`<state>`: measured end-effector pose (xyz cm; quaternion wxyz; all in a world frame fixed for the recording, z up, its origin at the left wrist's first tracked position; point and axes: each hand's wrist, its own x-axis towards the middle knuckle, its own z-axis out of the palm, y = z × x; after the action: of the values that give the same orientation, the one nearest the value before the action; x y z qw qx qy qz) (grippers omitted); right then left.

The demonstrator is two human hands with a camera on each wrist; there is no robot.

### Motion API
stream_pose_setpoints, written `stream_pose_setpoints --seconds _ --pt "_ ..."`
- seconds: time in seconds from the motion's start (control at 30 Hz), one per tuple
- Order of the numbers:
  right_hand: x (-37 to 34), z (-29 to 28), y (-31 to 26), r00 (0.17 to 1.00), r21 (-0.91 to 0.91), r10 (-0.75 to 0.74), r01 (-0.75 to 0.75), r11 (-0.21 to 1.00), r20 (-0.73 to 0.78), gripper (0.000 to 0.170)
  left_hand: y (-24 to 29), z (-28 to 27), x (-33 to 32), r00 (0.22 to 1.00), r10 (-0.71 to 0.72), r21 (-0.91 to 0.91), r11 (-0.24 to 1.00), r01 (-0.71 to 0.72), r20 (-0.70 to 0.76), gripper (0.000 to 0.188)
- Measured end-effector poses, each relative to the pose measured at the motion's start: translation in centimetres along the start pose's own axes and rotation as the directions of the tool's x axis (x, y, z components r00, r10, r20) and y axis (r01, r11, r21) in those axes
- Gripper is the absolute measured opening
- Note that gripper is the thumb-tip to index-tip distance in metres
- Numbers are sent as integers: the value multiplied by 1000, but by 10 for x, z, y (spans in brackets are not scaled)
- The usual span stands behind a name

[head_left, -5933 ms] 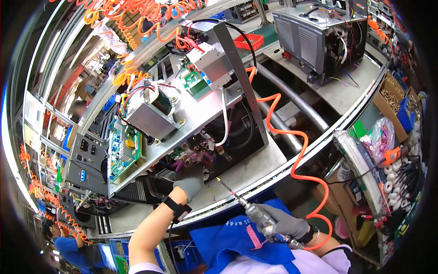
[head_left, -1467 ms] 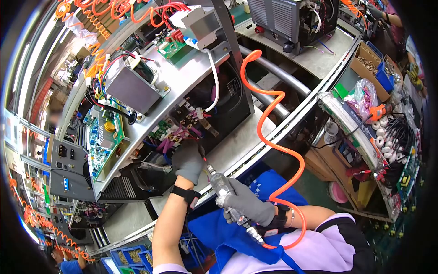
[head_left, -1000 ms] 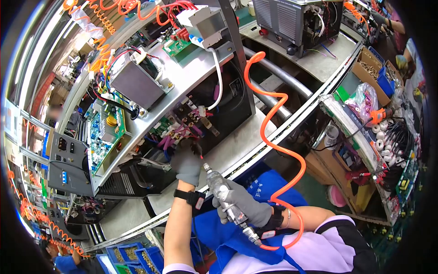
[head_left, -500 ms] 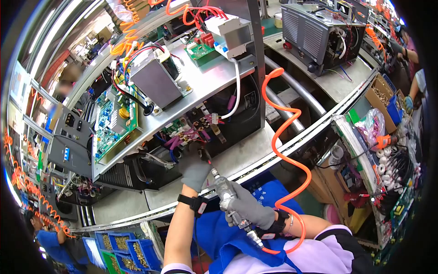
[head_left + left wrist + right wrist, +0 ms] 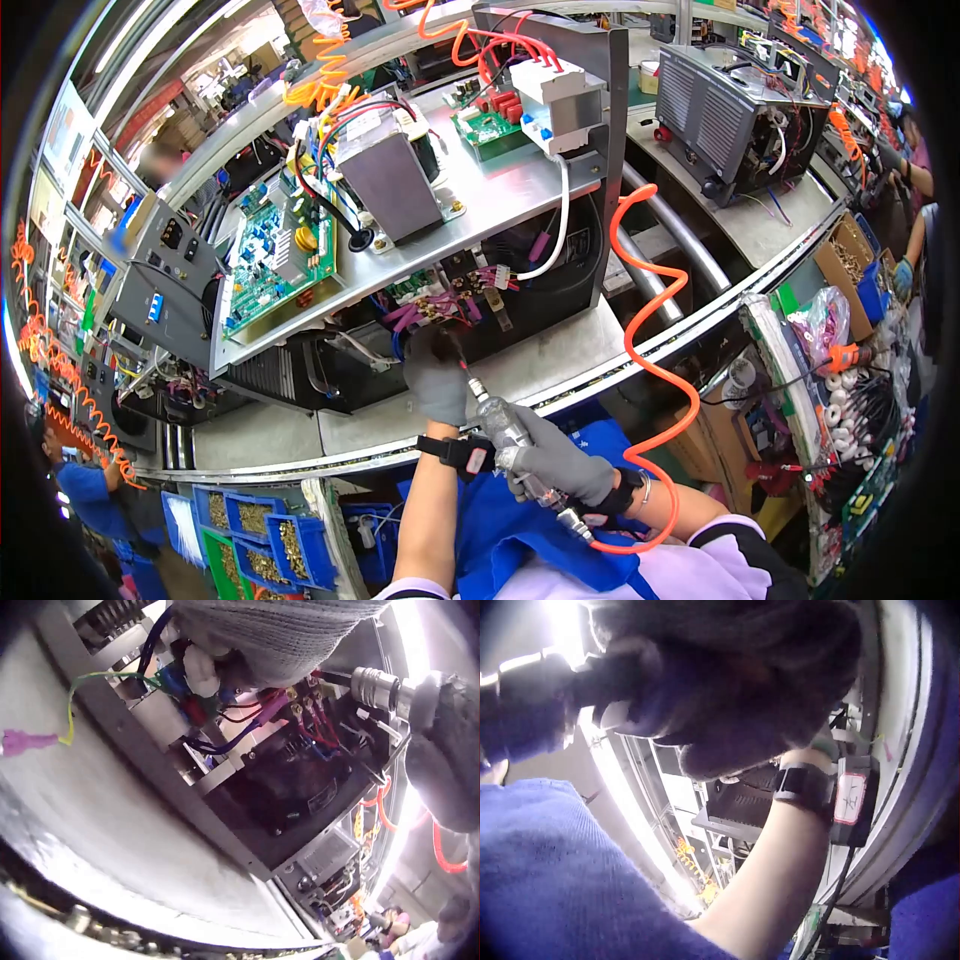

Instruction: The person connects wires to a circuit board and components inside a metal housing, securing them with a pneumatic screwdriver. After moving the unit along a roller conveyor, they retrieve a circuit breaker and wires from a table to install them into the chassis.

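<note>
My right hand point(image 5: 565, 457), in a grey glove, grips a pneumatic screwdriver point(image 5: 500, 420) with an orange coiled air hose point(image 5: 660, 375). Its bit points up and left, with the tip right by my gloved left hand point(image 5: 437, 385). That hand reaches in under the metal shelf of an open machine point(image 5: 480, 215), beside purple-sleeved wires point(image 5: 425, 312). In the left wrist view the glove point(image 5: 277, 634) covers the wiring, and the driver's metal collar point(image 5: 375, 688) comes in from the right. I cannot tell what the left fingers hold. In the right wrist view the dark glove point(image 5: 742, 690) hides most of the driver.
On the shelf sit a green circuit board point(image 5: 265, 255) and a grey metal-cased block point(image 5: 385, 180). Another machine point(image 5: 740, 120) stands further right on the roller line. Blue bins of fasteners point(image 5: 290, 550) lie lower left, and a parts bench point(image 5: 790, 400) is at right.
Since the oldest frame, the screwdriver has come up and left to the left hand, which has gone deeper toward the wires. Lately the head view has turned while both hands stay close together.
</note>
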<state>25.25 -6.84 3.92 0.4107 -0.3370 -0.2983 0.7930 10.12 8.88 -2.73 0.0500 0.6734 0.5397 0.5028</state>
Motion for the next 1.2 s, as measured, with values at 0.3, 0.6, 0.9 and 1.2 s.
stream_pose_setpoints --seconds 0.3,0.6,0.9,1.2 --pt "7 -12 -11 1000 -33 16 -17 999 -25 67 8 -5 -2 992 -125 -90 989 121 -36 20" --pt "28 -44 13 863 833 -219 -326 447 456 53 17 -29 -17 988 -85 76 993 96 -129 21" --pt "28 23 26 992 33 -58 62 998 -115 72 2 -15 9 995 -97 -26 995 97 -8 17" --pt "29 38 28 991 152 -54 72 986 -121 64 -4 -16 10 998 -42 -63 997 40 -36 15"
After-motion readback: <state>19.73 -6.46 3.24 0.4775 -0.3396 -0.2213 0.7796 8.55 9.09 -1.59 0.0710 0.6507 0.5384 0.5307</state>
